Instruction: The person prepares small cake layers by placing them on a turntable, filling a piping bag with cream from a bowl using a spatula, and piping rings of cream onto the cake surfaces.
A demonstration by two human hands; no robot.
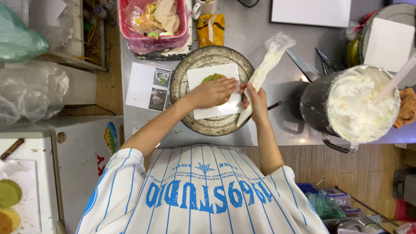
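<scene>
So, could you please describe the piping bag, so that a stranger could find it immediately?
Find the round metal turntable in the middle of the steel counter. At its right edge, the right hand grips a long, clear plastic piping bag filled with white cream. Unlike the big metal pot of cream nearby, it is slim and cone-shaped.

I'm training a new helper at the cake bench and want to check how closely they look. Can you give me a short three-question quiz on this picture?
1. True or false: the left hand rests on the green cake layer lying on the white square board.
2. What does the right hand hold? A) a knife B) a clear piping bag of white cream C) a spoon
3. Fill in: the board sits on a round metal ____.

Key
1. True.
2. B; its tip points down at the board's edge.
3. Turntable; the big metal pot of whipped cream stands apart, on the side of the right hand.
</scene>
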